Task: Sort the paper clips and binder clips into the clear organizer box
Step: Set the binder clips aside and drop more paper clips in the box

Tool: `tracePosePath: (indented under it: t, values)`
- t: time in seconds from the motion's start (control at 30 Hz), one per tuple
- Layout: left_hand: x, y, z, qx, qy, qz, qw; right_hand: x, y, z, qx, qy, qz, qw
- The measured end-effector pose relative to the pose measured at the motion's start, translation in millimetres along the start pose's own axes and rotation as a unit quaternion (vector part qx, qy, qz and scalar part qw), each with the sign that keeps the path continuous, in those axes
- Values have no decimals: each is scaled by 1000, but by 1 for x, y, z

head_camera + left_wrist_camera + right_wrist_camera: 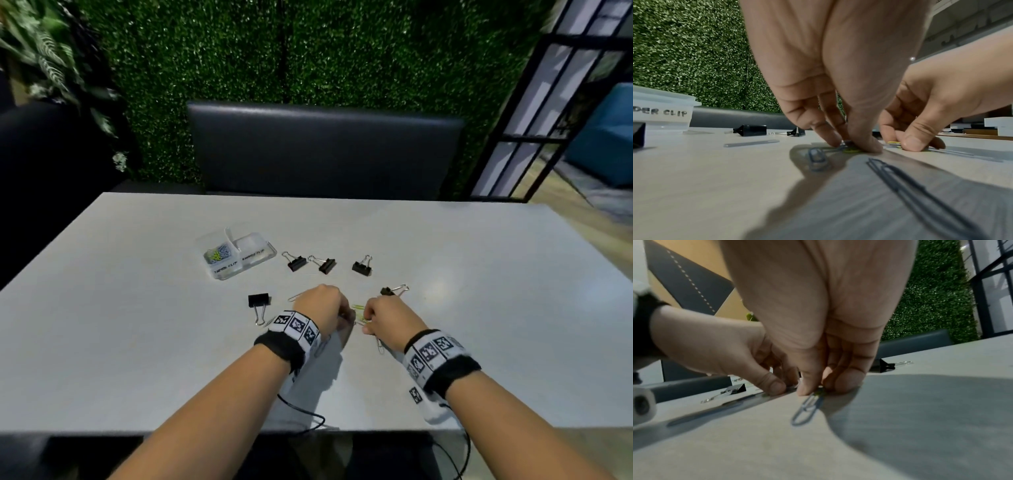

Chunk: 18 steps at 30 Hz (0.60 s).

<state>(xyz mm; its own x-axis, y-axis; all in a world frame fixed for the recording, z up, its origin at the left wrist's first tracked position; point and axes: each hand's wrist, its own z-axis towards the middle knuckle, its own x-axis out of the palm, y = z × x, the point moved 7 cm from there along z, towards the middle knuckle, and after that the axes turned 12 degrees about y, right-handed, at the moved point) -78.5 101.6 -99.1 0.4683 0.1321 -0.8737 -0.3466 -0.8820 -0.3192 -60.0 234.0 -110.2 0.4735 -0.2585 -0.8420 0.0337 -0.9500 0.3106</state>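
Note:
My left hand (849, 144) reaches down to the table, thumb and forefinger pinching a silver paper clip (843, 143) over a green one. Beside it, my right hand (816, 390) pinches a yellow-green paper clip (894, 142); a silver paper clip (805, 410) sticks out from under its thumb. In the head view both hands (337, 310) (368, 317) meet mid-table over green clips (358, 306). The clear organizer box (260, 260) lies at the back left, with paper clips (217, 255) in its left compartment. Several black binder clips (296, 263) (362, 267) (258, 301) lie around.
Loose silver paper clips lie by my left wrist (818, 159) (920, 186) and near my right wrist (380, 346). A dark chair back (325, 150) stands behind the grey table (496, 291), with a green hedge wall beyond. Wrist cables hang off the near edge.

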Motion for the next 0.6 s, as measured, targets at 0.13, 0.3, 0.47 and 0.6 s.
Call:
tracePosePath:
  t: [0.13, 0.3, 0.47, 0.6]
  values:
    - [3, 0, 3, -13, 13, 0, 1000, 1, 3, 5, 14, 3, -18, 1000]
    - [6, 3, 5, -11, 30, -36, 999, 4, 10, 6, 4, -5, -103, 995]
    - [2, 8, 4, -1, 0, -121, 993, -1, 3, 2, 4, 19, -33, 999]
    - [-21, 19, -6, 5, -45, -183, 982, -31, 10, 1, -15, -36, 97, 995]
